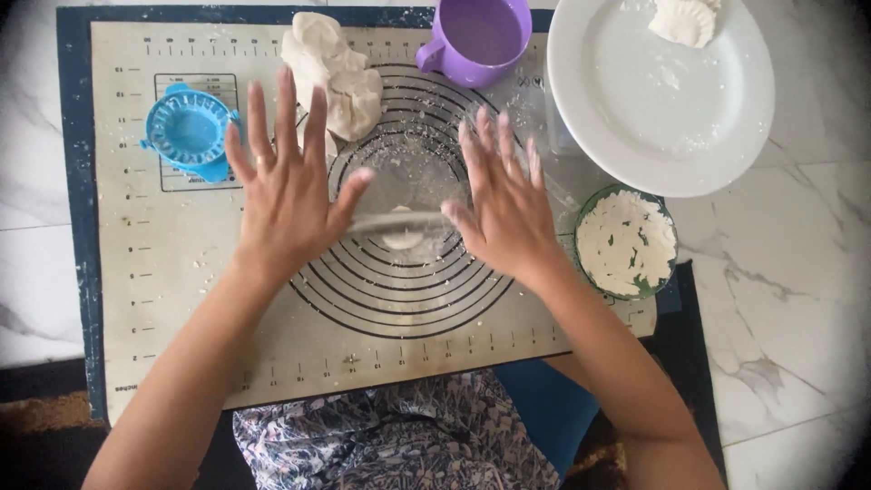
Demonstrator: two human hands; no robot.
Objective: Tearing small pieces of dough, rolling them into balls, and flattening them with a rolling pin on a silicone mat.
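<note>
White dough, a small flattened piece (pixel 404 239), lies at the middle of the ring markings on a beige pastry mat (pixel 163 272), under a thin rolling pin (pixel 399 220) that is blurred and partly hard to make out. Both hands press flat on the pin with fingers spread wide, gripping nothing: the left hand (pixel 288 186) at the pin's left end, the right hand (pixel 504 204) at its right end, the two well apart with the dough piece between them. Farther on the mat, a large lump of dough (pixel 337 77) rests just beyond the left fingertips. A blue plastic dumpling press (pixel 189 132) lies open at the far left of the mat. A purple cup (pixel 479 38) stands at the far edge, right of the lump. Right of it sits a white plate (pixel 653 109) bearing a folded dumpling (pixel 682 20) at its far rim. Near the right hand, a small green bowl of flour (pixel 626 243) stands at the mat's right edge.
</note>
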